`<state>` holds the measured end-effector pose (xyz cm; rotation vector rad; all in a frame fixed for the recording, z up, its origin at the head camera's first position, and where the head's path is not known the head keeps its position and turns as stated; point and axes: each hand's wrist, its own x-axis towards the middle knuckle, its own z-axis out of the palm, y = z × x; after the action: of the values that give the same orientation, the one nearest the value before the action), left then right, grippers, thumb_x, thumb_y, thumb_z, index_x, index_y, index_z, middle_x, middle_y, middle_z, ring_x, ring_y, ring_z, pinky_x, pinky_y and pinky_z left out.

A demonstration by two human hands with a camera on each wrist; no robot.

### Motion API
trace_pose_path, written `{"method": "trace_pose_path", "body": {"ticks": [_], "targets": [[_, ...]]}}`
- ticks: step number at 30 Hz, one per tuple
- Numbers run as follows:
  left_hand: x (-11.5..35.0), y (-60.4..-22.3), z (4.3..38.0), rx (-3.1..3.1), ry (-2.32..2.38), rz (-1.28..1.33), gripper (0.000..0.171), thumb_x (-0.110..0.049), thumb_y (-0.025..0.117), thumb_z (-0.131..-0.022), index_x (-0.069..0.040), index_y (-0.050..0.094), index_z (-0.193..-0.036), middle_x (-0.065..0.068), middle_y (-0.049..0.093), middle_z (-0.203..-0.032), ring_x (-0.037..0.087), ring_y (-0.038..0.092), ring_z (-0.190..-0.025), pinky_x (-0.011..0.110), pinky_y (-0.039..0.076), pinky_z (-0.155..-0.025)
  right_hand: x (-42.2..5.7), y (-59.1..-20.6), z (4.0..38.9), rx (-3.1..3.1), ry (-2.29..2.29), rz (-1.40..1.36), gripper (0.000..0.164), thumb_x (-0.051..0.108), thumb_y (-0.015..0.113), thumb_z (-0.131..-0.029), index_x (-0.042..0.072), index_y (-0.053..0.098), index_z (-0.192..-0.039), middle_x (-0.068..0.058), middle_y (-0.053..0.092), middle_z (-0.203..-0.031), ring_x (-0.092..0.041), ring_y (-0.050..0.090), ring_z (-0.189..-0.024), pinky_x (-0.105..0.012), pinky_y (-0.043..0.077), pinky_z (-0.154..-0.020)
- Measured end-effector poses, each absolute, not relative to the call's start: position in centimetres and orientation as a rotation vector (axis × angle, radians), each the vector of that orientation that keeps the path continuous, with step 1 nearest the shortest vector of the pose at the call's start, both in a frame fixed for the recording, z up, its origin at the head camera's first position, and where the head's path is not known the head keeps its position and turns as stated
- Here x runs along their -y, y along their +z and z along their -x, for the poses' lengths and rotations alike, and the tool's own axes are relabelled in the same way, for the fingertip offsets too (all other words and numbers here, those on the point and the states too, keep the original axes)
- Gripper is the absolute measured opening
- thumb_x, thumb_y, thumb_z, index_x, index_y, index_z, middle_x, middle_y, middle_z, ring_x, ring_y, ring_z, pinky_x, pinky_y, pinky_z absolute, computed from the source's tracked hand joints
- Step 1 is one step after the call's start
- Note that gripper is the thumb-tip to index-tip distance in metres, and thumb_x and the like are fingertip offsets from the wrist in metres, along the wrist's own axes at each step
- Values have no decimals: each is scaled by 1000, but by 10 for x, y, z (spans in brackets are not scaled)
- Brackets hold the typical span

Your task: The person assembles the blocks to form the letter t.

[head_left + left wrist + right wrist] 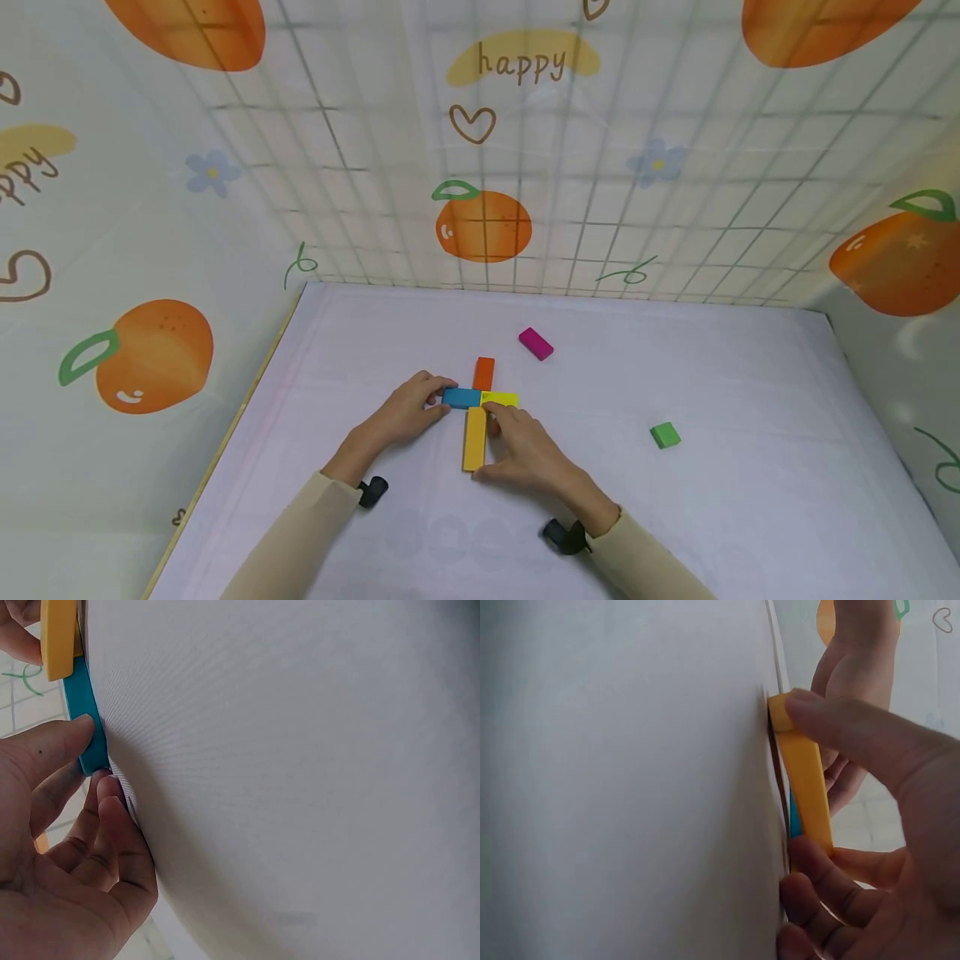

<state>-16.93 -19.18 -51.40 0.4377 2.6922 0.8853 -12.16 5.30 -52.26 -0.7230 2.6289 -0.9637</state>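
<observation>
Blocks lie in a cross shape on the white tabletop. My left hand (pixel 405 408) pinches the blue block (pixel 461 398) at its outer end, thumb on the near long side and fingers at the far side. My right hand (pixel 528 450) holds the long amber-yellow block (pixel 474 440), with the thumb at its near end and the index finger by its far end. That block points toward me from the middle of the cross. A bright yellow block (pixel 507 399) meets the blue one end to end, partly hidden by right fingers. Behind them an orange block (pixel 484 372) points away.
A magenta block (pixel 536 343) lies beyond the cross, slightly right. Farther right sits a green block (pixel 665 435). A printed cloth with oranges hangs over a wire grid (pixel 570 242) along the table's back edge, with side walls left and right.
</observation>
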Motion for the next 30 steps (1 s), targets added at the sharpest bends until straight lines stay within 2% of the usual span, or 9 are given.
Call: {"method": "trace_pose_path", "body": {"ticks": [11, 21, 30], "targets": [[191, -513, 168, -2693, 892, -445, 39, -17, 70, -96, -18, 62, -134, 2, 56, -107, 19, 53, -95, 32, 49, -83, -52, -522, 122, -2641, -924, 709, 101, 48, 90, -70, 6, 42, -148, 5, 57, -101, -13, 48, -89, -28, 46, -74], [190, -511, 167, -2689, 907, -437, 38, -17, 69, -97, -18, 63, -135, 2, 56, -108, 19, 54, -96, 32, 49, -84, -53, -522, 122, -2649, -925, 725, 103, 49, 90, -69, 4, 40, -148, 4, 57, -100, -14, 48, -90, -30, 45, -76], [189, -511, 167, -2691, 898, -411, 37, -18, 68, -97, -19, 63, -134, 1, 55, -107, 18, 52, -94, 32, 48, -82, -61, -514, 119, -2586, -1040, 650, 97, 45, 89, -72, 9, 42, -149, 2, 60, -106, -16, 51, -95, -32, 49, -77]]}}
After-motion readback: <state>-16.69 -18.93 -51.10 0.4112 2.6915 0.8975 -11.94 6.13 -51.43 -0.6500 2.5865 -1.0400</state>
